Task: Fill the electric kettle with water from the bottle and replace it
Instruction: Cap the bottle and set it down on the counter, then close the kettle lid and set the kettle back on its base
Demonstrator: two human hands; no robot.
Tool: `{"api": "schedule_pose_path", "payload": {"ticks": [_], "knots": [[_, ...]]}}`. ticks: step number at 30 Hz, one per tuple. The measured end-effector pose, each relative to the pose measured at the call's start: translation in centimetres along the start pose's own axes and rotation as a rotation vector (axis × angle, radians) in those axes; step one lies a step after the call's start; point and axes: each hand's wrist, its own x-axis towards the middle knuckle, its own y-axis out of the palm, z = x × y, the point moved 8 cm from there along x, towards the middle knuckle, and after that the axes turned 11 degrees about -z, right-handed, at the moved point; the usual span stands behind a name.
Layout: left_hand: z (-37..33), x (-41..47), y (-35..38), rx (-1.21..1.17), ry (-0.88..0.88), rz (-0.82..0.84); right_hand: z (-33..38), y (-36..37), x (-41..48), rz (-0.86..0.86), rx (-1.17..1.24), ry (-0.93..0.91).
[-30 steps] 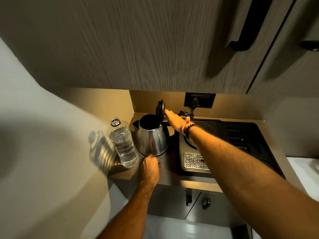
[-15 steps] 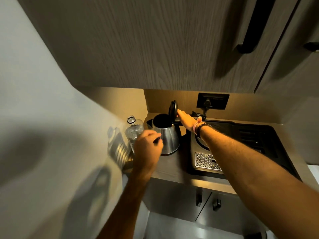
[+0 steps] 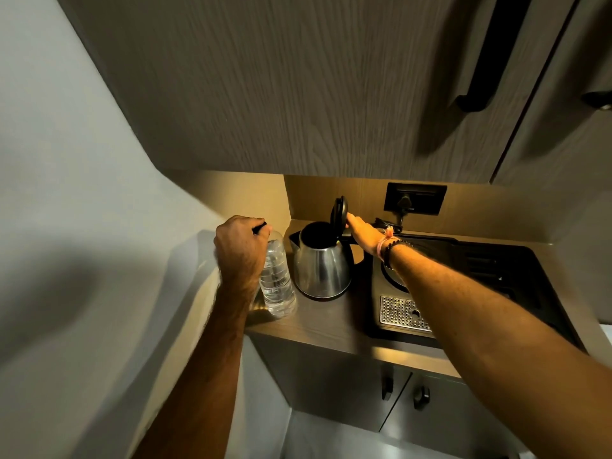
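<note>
A steel electric kettle [image 3: 323, 266] stands on the wooden counter [image 3: 331, 323] with its black lid [image 3: 339, 212] flipped upright. My right hand [image 3: 362, 231] rests on the kettle's handle just behind the lid, fingers against it. Left of the kettle stands a clear plastic water bottle [image 3: 276, 283], upright and uncapped. My left hand [image 3: 240, 250] is closed over the bottle's neck and top, with a small black object, perhaps the cap, pinched in its fingers. The bottle's mouth is hidden by the hand.
A black tray [image 3: 496, 270] with a perforated metal drip grate [image 3: 400, 313] lies right of the kettle. A wall socket [image 3: 415, 198] with a plug sits behind. Overhead cabinets [image 3: 298, 77] hang low; a white wall closes the left side. Lower cabinet doors [image 3: 331, 385] sit below.
My left hand rose from the counter's front edge, passed the kettle and closed over the top of the bottle. My right hand stayed at the kettle's lid.
</note>
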Motion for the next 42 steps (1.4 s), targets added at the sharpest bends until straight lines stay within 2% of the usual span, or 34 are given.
{"api": "schedule_pose_path", "payload": {"ticks": [9, 14, 16, 19, 20, 21, 22, 25, 28, 32, 42], "knots": [[0.7, -0.4, 0.4, -0.019, -0.081, 0.066, 0.2, 0.0, -0.1, 0.004, 0.017, -0.008], [0.7, -0.5, 0.3, -0.041, -0.106, 0.091, -0.1, 0.1, 0.3, 0.014, 0.010, 0.095], [-0.1, -0.7, -0.8, -0.056, -0.068, 0.009, -0.6, -0.1, 0.2, -0.020, 0.015, 0.216], [-3.3, -1.8, -3.1, -0.143, 0.114, -0.245, -0.3, 0.0, 0.0, -0.051, -0.031, 0.257], [-4.7, -2.5, -3.0, -0.170, 0.191, -0.280, -0.3, 0.0, 0.1, -0.055, -0.027, 0.256], [-5.9, -3.1, -2.2, -0.185, 0.257, -0.259, -0.2, 0.0, 0.2, -0.057, -0.027, 0.248], [-6.8, -3.7, -0.5, -0.186, 0.290, -0.168, -0.4, -0.1, 0.4, -0.056, -0.033, 0.239], [-6.9, -5.8, 7.5, -0.082, 0.202, 0.308, -1.1, -0.8, 0.6, -0.080, -0.042, 0.203], [-4.6, -7.8, 13.4, 0.121, 0.161, 0.559, -1.8, -1.7, 0.5, -0.103, -0.062, 0.154], [-1.7, -7.7, 16.7, 0.289, 0.157, 0.605, -2.3, -2.0, 0.2, -0.084, -0.091, 0.110], [-0.8, -7.3, 18.0, 0.283, 0.204, 0.598, -2.5, -0.6, 0.1, -0.034, 0.034, 0.056]]}}
